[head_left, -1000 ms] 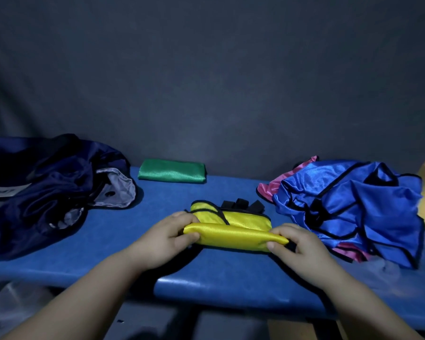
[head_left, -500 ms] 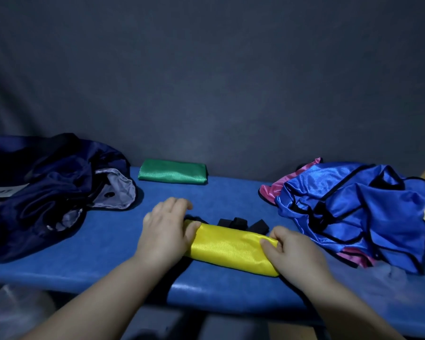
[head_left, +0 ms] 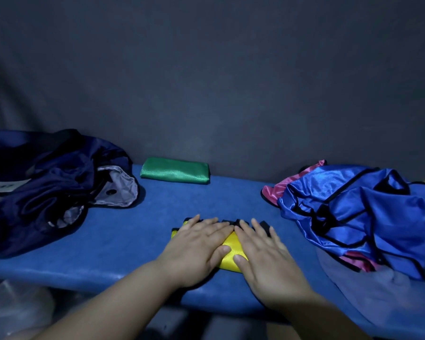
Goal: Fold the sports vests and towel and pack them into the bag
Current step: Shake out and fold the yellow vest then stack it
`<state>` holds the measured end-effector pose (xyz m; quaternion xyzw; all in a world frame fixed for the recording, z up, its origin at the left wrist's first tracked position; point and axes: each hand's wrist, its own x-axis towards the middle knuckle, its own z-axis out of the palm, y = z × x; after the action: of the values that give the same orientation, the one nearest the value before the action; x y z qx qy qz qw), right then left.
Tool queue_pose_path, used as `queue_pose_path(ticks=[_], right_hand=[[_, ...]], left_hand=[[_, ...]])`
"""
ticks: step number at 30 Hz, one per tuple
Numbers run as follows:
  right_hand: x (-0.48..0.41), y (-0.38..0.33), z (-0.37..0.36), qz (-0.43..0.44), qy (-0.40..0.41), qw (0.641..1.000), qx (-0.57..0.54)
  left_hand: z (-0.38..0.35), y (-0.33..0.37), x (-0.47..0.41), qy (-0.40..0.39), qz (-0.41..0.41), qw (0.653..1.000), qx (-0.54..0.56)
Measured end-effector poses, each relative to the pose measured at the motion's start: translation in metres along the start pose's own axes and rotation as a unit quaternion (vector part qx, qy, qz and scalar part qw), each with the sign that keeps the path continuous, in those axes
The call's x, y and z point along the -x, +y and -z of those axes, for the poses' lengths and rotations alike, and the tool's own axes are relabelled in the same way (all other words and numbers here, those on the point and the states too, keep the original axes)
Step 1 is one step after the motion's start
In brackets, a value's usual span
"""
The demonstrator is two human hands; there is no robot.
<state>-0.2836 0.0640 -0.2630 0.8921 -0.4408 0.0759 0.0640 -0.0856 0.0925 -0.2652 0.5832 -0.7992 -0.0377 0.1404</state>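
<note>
Both palms down! The left hand point(head_left: 196, 244) and right hand point(head_left: 263, 249) lie flat, fingers straight, side by side, pressing on the folded yellow vest point(head_left: 231, 253), gripping nothing. The yellow vest sits near the front edge of the blue bench point(head_left: 138, 236). Behind the yellow vest and a little left lies a folded green vest point(head_left: 174, 171). Well left of it, the dark navy bag point(head_left: 47, 192) slumps open. Right of it, a crumpled blue vest point(head_left: 353, 217) is heaped over a pink vest point(head_left: 277, 190) and a grey cloth point(head_left: 368, 298).
</note>
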Motion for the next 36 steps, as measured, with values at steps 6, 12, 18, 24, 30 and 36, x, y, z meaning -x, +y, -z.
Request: queue_pose_path(ticks=[6,12,18,24,30,36], right_hand=[[0.002,0.000,-0.001,-0.032,-0.085,0.995,-0.027],[0.004,0.005,0.005,-0.042,-0.119,0.988,-0.094],[0.008,0.011,0.005,-0.070,-0.138,0.982,-0.110],[0.009,0.010,0.006,-0.094,-0.142,0.978,-0.124],[0.010,0.012,0.012,-0.134,-0.148,0.970,-0.135],[0.008,0.020,0.021,-0.168,-0.100,0.972,-0.130]], left_hand=[[0.000,0.004,0.003,-0.021,0.045,0.999,0.004],[-0.001,0.001,0.004,-0.029,0.127,0.991,-0.012],[0.001,-0.010,0.007,-0.033,0.177,0.984,0.008],[0.009,-0.018,0.015,-0.057,0.203,0.976,0.045],[0.016,-0.017,0.017,-0.086,0.251,0.964,0.014],[0.030,-0.017,0.018,-0.110,0.323,0.936,-0.081]])
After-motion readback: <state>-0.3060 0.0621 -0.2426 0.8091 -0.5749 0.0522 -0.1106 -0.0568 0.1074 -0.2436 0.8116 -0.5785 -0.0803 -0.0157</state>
